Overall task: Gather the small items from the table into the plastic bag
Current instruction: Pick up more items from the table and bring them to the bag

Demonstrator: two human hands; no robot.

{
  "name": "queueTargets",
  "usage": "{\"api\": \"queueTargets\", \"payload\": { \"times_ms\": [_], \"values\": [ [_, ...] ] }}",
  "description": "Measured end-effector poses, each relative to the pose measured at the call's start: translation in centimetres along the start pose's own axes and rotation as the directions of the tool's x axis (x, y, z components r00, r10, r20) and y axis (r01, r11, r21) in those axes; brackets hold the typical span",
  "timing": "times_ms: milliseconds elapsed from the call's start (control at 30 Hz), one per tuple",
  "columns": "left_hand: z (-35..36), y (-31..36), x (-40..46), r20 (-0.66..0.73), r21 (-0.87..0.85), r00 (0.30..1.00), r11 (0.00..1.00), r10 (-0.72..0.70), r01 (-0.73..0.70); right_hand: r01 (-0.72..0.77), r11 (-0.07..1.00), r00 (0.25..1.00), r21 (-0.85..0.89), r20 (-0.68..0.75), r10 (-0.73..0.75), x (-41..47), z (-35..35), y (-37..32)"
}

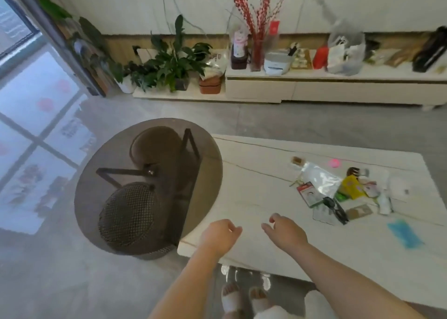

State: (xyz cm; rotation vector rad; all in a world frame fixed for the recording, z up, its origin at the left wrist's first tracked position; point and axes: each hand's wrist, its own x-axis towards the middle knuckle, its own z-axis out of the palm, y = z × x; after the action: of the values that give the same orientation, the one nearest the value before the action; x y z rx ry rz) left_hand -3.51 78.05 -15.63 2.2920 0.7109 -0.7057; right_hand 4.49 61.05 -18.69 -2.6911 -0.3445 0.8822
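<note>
A clear plastic bag [320, 179] lies flat on the white marble table [254, 193], right of centre. Small items are scattered around it: a red-and-white card packet [308, 194], a yellow packet [353, 187], black glasses [336, 208], a pink round item [334, 163], a tan card [359, 211] and a blue cloth [405, 233]. My left hand [221, 235] and my right hand [283, 230] hover over the table's near left part, fingers loosely curled, holding nothing, well short of the pile.
A round smoked-glass side table [101, 193] overlaps the marble table's left end, with round stools [130, 218] under it. Potted plants [169, 64] and a cluttered low white cabinet [338, 86] line the far wall. My slippered feet [244, 297] stand at the near edge.
</note>
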Motion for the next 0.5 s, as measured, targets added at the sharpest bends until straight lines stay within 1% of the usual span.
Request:
{"api": "queueTargets", "payload": {
  "times_ms": [67, 233, 333, 500],
  "values": [
    [0.4, 1.2, 1.2, 0.043, 0.018, 0.998, 0.999, 0.04, -0.041, -0.062, 0.997, 0.998, 0.039, -0.028, 0.063, -0.1, -0.6, 1.4],
    [2.0, 3.4, 4.0, 0.139, 0.126, 0.985, 0.985, 0.099, -0.117, -0.203, 0.966, 0.974, 0.158, -0.069, 0.216, -1.0, -1.1, 3.9],
    [2.8, 5.0, 5.6, 0.175, 0.165, 0.976, 0.973, 0.133, -0.162, -0.253, 0.948, 0.958, 0.193, -0.089, 0.274, -1.2, -1.6, 5.3],
    [5.3, 8.4, 5.5, 0.24, 0.215, 0.957, 0.952, 0.166, -0.219, -0.314, 0.92, 0.94, 0.236, -0.057, 0.336, -2.5, -1.9, 8.6]
  ]
}}
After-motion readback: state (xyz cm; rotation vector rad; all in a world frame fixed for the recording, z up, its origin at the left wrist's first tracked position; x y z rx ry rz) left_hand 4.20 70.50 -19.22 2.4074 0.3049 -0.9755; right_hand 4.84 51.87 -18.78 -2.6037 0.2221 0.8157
